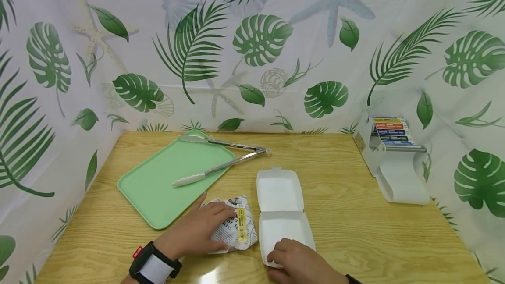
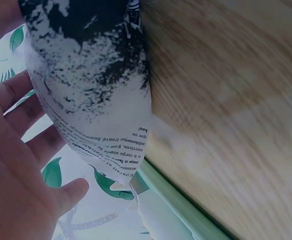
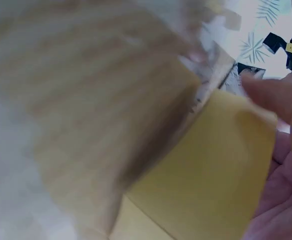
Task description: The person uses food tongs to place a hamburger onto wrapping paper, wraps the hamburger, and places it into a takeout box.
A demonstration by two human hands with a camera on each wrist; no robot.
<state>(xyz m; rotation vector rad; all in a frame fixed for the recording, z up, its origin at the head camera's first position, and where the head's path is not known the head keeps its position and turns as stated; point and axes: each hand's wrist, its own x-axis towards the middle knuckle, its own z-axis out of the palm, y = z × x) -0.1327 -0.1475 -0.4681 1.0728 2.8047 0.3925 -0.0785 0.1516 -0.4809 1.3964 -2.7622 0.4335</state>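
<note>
A flat packet (image 1: 250, 227) wrapped in printed paper, with a yellow label strip, lies on the table. My left hand (image 1: 205, 225) rests over its left side, fingers extended across the paper. In the left wrist view the thumb stands apart from the wrapped packet (image 2: 93, 100). Just right of it sits a white clamshell takeaway box (image 1: 280, 189), opened flat with its lid half to the back. With curled fingers, my right hand (image 1: 297, 260) holds the box's near edge. The box looks yellowish in the right wrist view, between thumb and fingers.
A green tray (image 1: 158, 187) lies at the back left, with spread metal tongs (image 1: 225, 168) across it, their pale tips on the tray. At the back right stands a white dispenser (image 1: 390, 143) with a paper strip hanging out. A leaf-patterned cloth (image 1: 252, 78) walls the table behind.
</note>
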